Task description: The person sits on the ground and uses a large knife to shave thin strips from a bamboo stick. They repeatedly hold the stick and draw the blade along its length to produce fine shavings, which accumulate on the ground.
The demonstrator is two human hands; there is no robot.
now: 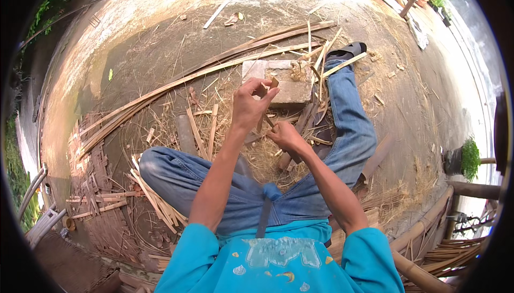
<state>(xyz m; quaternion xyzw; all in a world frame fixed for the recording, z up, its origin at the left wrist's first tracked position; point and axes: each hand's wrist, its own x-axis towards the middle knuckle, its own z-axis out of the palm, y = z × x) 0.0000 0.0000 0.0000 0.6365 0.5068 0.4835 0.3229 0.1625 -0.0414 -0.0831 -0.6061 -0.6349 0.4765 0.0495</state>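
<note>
Left hand's grip: thumb and fingers of the left hand (249, 103) pinch a thin brown strip (274, 83) near its upper end.
Right hand's grip: fingers of the right hand (287, 136) curl round a dark piece (269, 120); whether it is a tool or part of the strip cannot be told.
Strip's place: upright and slightly tilted, in front of the person, overlapping the near side of a pale block (289, 92) in this view; whether they touch is unclear.
Person: seated low, in a turquoise shirt (241, 263) and blue jeans (350, 116), left knee bent outward, right leg stretched forward, a dark sandal (336, 53) on that foot, beside the block.
Lap: a blue wad (271, 192) with a dark band (264, 219) running toward the shirt.
Ground: straw-like shavings (267, 159) scattered between the legs and around the block.
Long slats: a loose bundle (203, 72) lying across the ground, from the left to beyond the block.
Left side: a worn woven mat (88, 167).
Right side: a potted plant (470, 159) and, nearer, bamboo poles (420, 232).
</note>
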